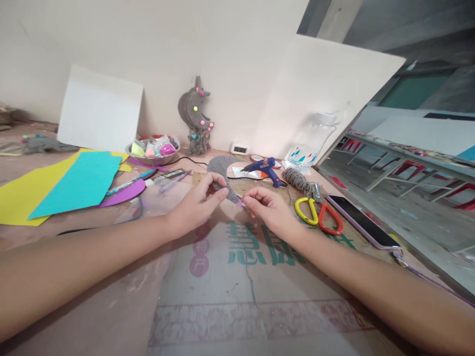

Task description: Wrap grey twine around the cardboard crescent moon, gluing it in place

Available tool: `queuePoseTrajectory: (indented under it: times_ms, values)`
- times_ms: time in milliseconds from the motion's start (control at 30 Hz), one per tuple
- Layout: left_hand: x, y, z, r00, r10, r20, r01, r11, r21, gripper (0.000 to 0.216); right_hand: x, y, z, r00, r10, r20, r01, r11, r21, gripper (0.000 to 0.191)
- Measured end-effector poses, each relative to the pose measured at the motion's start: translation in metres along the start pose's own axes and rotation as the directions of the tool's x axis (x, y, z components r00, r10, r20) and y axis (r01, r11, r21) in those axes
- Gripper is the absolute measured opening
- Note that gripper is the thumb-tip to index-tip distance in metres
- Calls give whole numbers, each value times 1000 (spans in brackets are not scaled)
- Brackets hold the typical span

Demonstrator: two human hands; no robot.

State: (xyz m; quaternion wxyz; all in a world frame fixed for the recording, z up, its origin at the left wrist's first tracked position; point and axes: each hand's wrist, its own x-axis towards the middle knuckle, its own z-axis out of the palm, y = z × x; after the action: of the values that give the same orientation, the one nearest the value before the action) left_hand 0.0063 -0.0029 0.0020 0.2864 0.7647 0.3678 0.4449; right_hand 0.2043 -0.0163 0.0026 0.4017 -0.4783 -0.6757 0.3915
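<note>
A crescent wrapped in grey yarn (218, 167) is held up just above the cardboard sheet. My left hand (200, 200) is closed on its left edge, thumb and fingers pinching it. At the crescent's lower tip, where a small purple bit (241, 203) shows, my right hand (269, 207) is pinched. It seems to grip the grey yarn, though the fingertips mostly hide it. A thin loose strand (251, 282) trails over the cardboard (208, 291) below. Behind the hands lies a blue glue gun (269, 170), and a coil of grey yarn (297, 180) is to its right.
Scissors with yellow and red handles (330, 220) and a phone (363, 222) lie right. Yellow (22, 190) and turquoise sheets (79, 185), pens (129, 183) and a bowl of clay packets (154, 157) are left. A decorated moon (196, 111) and a glass jar (313, 138) stand behind.
</note>
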Motion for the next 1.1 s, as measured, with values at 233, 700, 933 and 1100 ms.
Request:
queuePoseTrajectory:
  times_ms: [233, 700, 933, 1100]
  values:
    - [3, 1, 0, 996, -83, 34, 86, 992, -92, 3, 0, 2, 0, 1000, -6, 22, 6, 1000, -7, 27]
    - [0, 1, 4, 1000, -16, -2, 16, 998, 62, 36, -1, -1, 0, 1000, -5, 22, 5, 1000, 16, 28]
    - [0, 2, 3, 1000, 19, 3, -19, 988, 151, 32, -1, 2, 1, 999, -22, 45, 22, 1000, 0, 28]
    - [0, 7, 2, 1000, -12, -28, 16, 986, 165, 31, -2, -1, 2, 998, -30, 60, 32, 998, -45, 26]
